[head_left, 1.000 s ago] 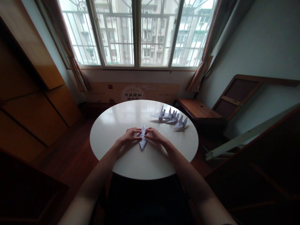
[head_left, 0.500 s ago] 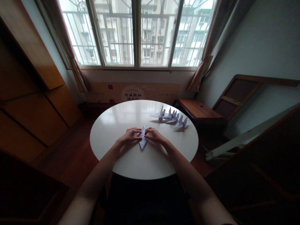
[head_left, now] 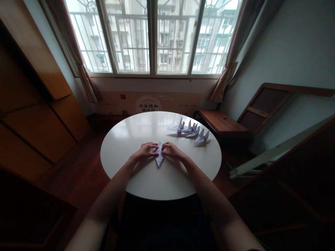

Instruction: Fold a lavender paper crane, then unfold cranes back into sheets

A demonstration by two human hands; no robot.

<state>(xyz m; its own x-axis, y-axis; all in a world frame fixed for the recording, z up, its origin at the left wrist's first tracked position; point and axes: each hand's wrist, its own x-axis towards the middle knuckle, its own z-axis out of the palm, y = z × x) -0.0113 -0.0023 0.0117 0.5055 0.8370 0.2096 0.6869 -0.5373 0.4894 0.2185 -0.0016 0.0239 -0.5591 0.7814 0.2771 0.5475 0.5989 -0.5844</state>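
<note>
A pale, diamond-shaped piece of folded origami paper (head_left: 159,161) lies flat near the middle of the round white table (head_left: 162,188), one point towards me and one away. My left hand (head_left: 145,151) grips its left side between thumb and fingers. On the opposite side, my right hand (head_left: 171,151) pinches the right edge in the same way. Fingers cover both side corners of the paper. Several folded paper cranes (head_left: 193,130) stand together at the table's back right, apart from my hands.
Behind the table to the right stands a low wooden bench (head_left: 222,121). A printed cardboard panel (head_left: 172,101) leans under the barred window. Wooden cabinets (head_left: 36,129) line the left, and a tilted wooden frame (head_left: 267,104) rests against the right wall.
</note>
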